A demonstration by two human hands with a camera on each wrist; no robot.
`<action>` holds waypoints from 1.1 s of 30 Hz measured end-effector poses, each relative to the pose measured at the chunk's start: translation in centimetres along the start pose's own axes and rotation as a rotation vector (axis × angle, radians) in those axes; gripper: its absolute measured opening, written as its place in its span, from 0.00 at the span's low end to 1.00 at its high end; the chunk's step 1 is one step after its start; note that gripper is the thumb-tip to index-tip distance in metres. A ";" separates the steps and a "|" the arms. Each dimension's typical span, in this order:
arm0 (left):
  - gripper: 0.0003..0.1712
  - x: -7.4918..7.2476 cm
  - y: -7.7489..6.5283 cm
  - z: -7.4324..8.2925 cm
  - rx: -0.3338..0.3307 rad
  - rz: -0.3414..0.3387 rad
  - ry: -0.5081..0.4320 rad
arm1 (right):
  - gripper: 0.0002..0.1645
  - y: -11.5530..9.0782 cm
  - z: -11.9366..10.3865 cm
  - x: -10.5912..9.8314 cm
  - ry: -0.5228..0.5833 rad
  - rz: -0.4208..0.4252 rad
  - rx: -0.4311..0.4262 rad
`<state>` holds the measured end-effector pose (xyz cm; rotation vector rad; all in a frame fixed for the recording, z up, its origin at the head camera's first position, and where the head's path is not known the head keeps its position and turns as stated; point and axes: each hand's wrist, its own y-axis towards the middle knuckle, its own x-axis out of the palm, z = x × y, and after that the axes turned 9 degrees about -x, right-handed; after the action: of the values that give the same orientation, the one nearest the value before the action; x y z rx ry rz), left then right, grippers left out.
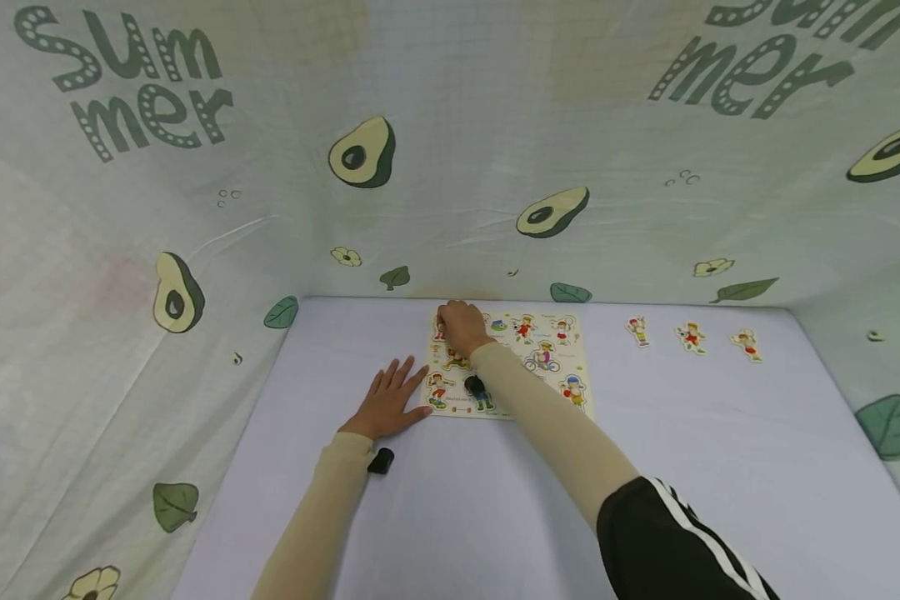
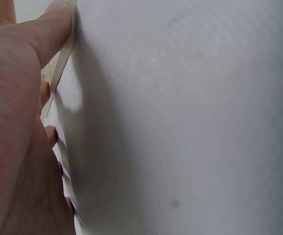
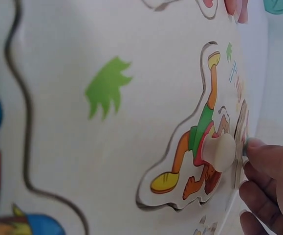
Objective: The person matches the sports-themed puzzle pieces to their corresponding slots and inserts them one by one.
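A cream wooden knob puzzle board with sports figures lies at the back of the white table. At its upper left corner, my right hand pinches a puzzle piece between thumb and fingers. That piece appears nearly edge-on in the right wrist view, mostly hidden by the hand in the head view. Beside it in the right wrist view, a runner piece with a round wooden knob sits in its cutout. My left hand rests with fingers spread at the board's left edge; its thumb touches the edge.
Three loose figure pieces, one left, one middle and one right, lie in a row right of the board. A cloth printed with avocados and leaves rises behind the table. Black wrist cameras are worn on both wrists.
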<state>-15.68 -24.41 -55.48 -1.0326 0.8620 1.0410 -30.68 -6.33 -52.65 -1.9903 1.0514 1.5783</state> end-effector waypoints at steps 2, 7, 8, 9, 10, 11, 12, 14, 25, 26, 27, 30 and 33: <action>0.47 0.0 0.0 0.0 -0.001 0.002 0.000 | 0.07 0.1 -0.1 -0.1 -0.009 -0.005 -0.001; 0.48 0.4 0.4 -0.2 -0.005 0.008 0.011 | 0.07 0.3 0.0 -0.1 -0.033 -0.032 -0.013; 0.48 0.5 0.5 -0.2 -0.006 0.006 0.014 | 0.07 0.3 0.0 0.0 -0.037 -0.034 -0.015; 0.48 0.6 0.5 -0.3 -0.004 0.009 0.014 | 0.07 0.4 0.0 0.0 -0.043 -0.038 -0.016; 0.48 0.6 0.5 -0.3 -0.002 0.009 0.014 | 0.07 0.4 0.0 0.1 -0.051 -0.043 -0.016; 0.48 0.6 0.5 -0.3 0.000 0.011 0.012 | 0.07 0.4 0.0 0.1 -0.058 -0.046 -0.015; 0.47 0.7 0.5 -0.3 0.001 0.012 0.012 | 0.06 0.5 0.0 0.2 -0.065 -0.047 -0.013; 0.47 0.6 0.4 -0.3 0.004 0.013 0.009 | 0.06 0.5 -0.1 0.3 -0.072 -0.046 -0.008; 0.47 0.4 0.1 -0.3 0.003 0.008 0.008 | 0.09 -0.4 -0.5 -0.1 -0.058 -0.038 -0.005; 0.47 0.4 0.1 -0.2 0.005 0.011 0.002 | 0.10 -0.6 -0.5 -0.2 -0.055 -0.035 -0.008; 0.47 0.4 0.0 -0.2 0.005 0.012 -0.001 | 0.10 -0.7 -0.6 -0.3 -0.050 -0.034 -0.008; 0.47 0.2 -0.1 0.0 0.014 0.019 -0.021 | 0.11 -1.2 -0.6 -0.6 -0.026 -0.032 -0.002; 0.47 0.0 -0.3 0.3 0.014 0.017 -0.022 | 0.13 -1.7 -0.6 -0.9 -0.006 -0.026 0.009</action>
<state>-15.33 -24.20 -55.36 -1.0015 0.8607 1.0575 -29.06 -5.42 -51.90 -1.9846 1.0240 1.5619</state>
